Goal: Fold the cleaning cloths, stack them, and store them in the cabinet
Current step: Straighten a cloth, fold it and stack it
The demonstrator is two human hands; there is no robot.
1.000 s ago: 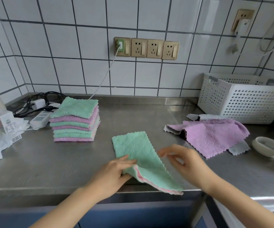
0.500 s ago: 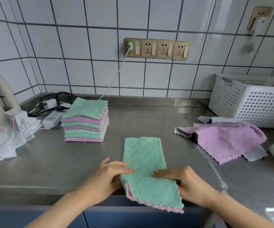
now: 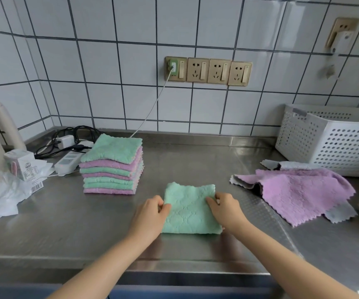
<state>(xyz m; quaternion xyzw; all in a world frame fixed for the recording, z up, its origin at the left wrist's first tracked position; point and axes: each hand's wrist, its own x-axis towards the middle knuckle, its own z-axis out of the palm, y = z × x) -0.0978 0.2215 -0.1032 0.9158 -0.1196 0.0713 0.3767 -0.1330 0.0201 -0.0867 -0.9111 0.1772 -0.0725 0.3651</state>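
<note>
Green folded cloth point(image 3: 190, 209) lies between left hand point(image 3: 150, 217) and right hand point(image 3: 226, 209).

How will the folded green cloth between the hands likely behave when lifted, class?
The green cloth is probably floppy: the unfolded purple cloth beside it lies rumpled. It likely unfolds unless both layers are gripped. It seems light, and the steel counter may let it slide.

- A green quilted microfibre cloth point(image 3: 190, 209), folded into a near-square, lay flat near the front edge of the steel bench point(image 3: 66, 223).
- A stack of folded green and purple cloths point(image 3: 112, 165) stood behind it to the left.
- An unfolded purple cloth point(image 3: 299, 195) lay rumpled to the right, over grey cloths point(image 3: 338, 213).
</note>
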